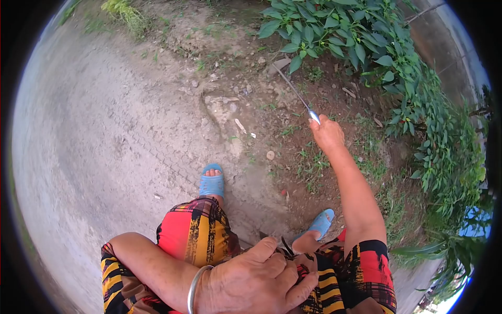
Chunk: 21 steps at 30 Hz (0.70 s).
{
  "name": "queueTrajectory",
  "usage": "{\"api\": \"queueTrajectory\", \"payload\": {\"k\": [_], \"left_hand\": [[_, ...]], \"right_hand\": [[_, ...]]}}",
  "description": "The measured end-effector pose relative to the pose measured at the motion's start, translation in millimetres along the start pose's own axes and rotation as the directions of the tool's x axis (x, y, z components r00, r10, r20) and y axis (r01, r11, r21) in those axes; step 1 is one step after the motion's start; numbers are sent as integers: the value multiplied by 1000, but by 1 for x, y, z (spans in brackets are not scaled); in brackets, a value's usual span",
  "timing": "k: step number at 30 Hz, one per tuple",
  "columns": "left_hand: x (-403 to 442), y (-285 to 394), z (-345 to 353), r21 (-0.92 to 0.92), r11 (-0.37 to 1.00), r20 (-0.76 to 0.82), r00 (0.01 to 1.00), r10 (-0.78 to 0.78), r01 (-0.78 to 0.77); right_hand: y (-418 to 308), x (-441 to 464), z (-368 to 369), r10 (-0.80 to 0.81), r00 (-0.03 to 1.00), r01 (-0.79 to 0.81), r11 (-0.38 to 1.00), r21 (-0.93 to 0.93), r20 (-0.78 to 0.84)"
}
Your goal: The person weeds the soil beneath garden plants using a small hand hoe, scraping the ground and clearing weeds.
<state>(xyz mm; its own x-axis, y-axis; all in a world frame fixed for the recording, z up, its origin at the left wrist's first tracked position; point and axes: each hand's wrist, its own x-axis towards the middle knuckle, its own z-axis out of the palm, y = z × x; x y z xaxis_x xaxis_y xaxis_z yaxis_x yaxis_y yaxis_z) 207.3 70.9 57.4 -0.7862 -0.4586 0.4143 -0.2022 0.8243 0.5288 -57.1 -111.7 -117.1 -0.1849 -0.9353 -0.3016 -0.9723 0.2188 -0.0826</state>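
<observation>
Tool (296,93) with thin dark metal shaft and shiny silver handle, gripped in bare right hand (329,133), angled over brown soil

Handle (314,117) surface too small in view to read any marking. Tool's long axis runs diagonal: handle end lower right, far end upper left, pointing forward and away from the person. Shaft is straight. Far end meets a flat grey plate-like piece (281,66) on the ground, near the edge of dense green broad-leaved plants (361,39); cannot tell if that piece is part of the tool.

Right hand: closed around handle, arm stretched forward, back of hand up, thumb side toward the left of the view. Left hand (256,280): in near foreground over the lap, fingers curled inward; cannot tell if anything is inside. Round silver metal bangle (192,288) on left wrist.

Strip of brown soil (300,175) with small green weeds (308,162) lies under the tool; pale hard-packed ground (104,115) to the left. Small pale elongated scrap (240,125) and rounded tan stone (270,155) left of right hand. Feet apart, in blue open-toe slip-on sandals (212,184). Clothing is red, yellow and black patterned fabric (201,230) over both knees.
</observation>
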Motion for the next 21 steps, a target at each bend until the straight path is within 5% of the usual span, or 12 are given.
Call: {"api": "queueTrajectory", "payload": {"k": [12, 18, 21], "left_hand": [[0, 0, -2, 20, 1000, 13, 1000, -12, 12], [3, 0, 2, 21, 1000, 19, 1000, 20, -21], [4, 1, 4, -63, 998, -33, 999, -29, 27]], "right_hand": [[64, 14, 31, -1, 1000, 1, 995, 96, 8], [63, 21, 18, 64, 989, -16, 944, 330, -134], [54, 51, 34, -12, 999, 33, 856, 515, -44]]}}
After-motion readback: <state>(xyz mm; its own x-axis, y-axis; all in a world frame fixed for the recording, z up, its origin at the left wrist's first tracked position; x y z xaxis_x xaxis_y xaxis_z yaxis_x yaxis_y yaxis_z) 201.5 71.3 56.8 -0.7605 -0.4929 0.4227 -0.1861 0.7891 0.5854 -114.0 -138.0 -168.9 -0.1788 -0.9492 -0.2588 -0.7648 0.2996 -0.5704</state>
